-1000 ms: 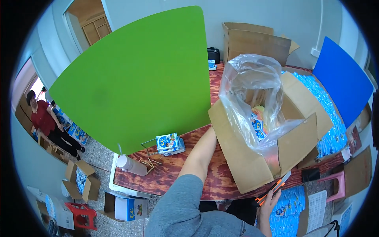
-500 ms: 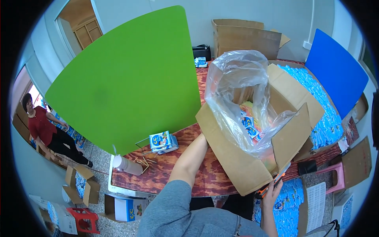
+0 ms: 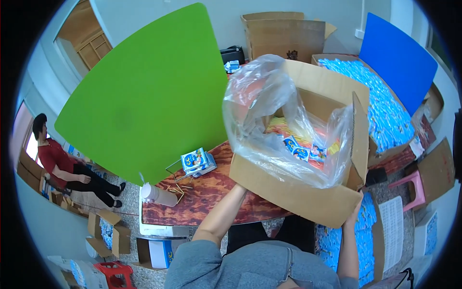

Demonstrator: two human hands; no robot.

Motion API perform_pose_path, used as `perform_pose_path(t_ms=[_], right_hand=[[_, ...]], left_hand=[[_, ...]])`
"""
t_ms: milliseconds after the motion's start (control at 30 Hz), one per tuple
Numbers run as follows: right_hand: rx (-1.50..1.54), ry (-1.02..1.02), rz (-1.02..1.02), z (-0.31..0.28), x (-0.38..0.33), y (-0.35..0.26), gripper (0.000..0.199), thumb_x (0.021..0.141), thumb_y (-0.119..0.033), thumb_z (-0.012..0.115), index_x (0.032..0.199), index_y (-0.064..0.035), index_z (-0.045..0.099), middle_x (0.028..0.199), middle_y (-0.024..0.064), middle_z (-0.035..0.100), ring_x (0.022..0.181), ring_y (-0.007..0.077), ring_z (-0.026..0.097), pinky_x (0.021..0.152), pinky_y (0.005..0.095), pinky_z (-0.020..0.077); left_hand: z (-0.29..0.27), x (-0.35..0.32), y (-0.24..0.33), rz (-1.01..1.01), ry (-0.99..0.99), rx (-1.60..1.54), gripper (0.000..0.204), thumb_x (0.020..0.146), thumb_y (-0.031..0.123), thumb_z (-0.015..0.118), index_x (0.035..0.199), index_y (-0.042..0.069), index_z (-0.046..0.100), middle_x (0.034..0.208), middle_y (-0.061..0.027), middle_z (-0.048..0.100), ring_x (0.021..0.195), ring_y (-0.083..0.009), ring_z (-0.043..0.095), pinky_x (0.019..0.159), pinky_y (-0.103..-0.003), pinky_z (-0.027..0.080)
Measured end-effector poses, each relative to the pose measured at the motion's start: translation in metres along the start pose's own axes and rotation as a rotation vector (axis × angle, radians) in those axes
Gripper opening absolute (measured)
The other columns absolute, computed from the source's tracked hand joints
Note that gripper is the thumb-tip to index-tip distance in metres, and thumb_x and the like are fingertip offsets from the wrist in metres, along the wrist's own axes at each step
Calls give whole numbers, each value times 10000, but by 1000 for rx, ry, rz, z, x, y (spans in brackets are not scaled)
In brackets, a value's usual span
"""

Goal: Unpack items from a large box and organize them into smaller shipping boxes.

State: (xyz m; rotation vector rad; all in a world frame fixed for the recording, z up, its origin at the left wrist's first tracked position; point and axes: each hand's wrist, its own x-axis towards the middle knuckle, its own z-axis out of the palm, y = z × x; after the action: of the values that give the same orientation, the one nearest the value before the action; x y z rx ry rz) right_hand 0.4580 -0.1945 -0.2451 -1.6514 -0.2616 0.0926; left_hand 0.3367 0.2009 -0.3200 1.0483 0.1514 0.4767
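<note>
An open cardboard box (image 3: 293,192) is tilted in front of me, its flaps spread. A clear plastic bag (image 3: 255,101) lines it and spills over its left side. Inside lie several small blue-and-white packets (image 3: 301,153) on a bed of yellow and orange-red packaging. My left hand (image 3: 242,188) reaches under the box's left corner, with its fingers hidden beneath the cardboard. At the near right corner my right hand (image 3: 354,214) grips the box from the side, only partly visible. The orange-and-black cutter seen earlier is out of sight.
Left of the box are a green panel (image 3: 149,86), a wire stand with packets (image 3: 195,161) and a pale bottle (image 3: 159,195) on the red-patterned table (image 3: 231,212). A packet-filled carton (image 3: 380,96) and a blue panel (image 3: 399,62) stand right. A person in red (image 3: 57,159) is far left.
The box has shifted left and turned, showing more of its contents. My right hand has moved up onto its corner, and the cutter is no longer visible. The person in red has turned sideways.
</note>
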Motion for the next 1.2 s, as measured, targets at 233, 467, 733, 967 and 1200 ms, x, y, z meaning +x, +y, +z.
perform_pose_path(t_ms=[233,467,733,967,1200], right_hand=[[504,195,422,-2,46,-7,464,1021,-329,440,1410,-80,397,1227,39,561,1103,177,575,952,323,482],[1735,-326,-140,10,22,136,472,1035,-379,405,1408,-90,426,1338,33,528,1183,183,544,999,356,468],[800,-41,328,-9,17,84,365,1034,-310,421,1358,-144,444,1220,26,556,1095,157,579,941,323,495],[717,58,455,14,33,10,327,1024,-216,445,1344,-150,440,1032,-8,558,945,104,582,779,259,509],[275,-31,161,6,82,45,414,988,-152,518,1388,-135,408,1105,20,565,970,103,577,814,260,499]], left_hand=[[-18,-69,-26,-206,280,43,521,1025,403,381,1398,41,420,1339,-125,533,1194,-252,556,1002,-403,483],[-40,16,78,-94,414,178,547,991,456,417,1249,-13,530,1169,-148,624,1059,-240,612,929,-381,508],[-37,40,87,-144,211,92,611,976,506,400,1284,-10,508,1218,-150,600,1100,-263,590,954,-401,492],[-41,20,100,-216,-8,6,675,960,557,384,1318,-7,487,1267,-152,576,1141,-286,569,978,-421,476],[-38,-17,102,-301,-161,-57,741,945,607,367,1352,-4,466,1315,-154,552,1182,-309,548,1002,-441,460]])
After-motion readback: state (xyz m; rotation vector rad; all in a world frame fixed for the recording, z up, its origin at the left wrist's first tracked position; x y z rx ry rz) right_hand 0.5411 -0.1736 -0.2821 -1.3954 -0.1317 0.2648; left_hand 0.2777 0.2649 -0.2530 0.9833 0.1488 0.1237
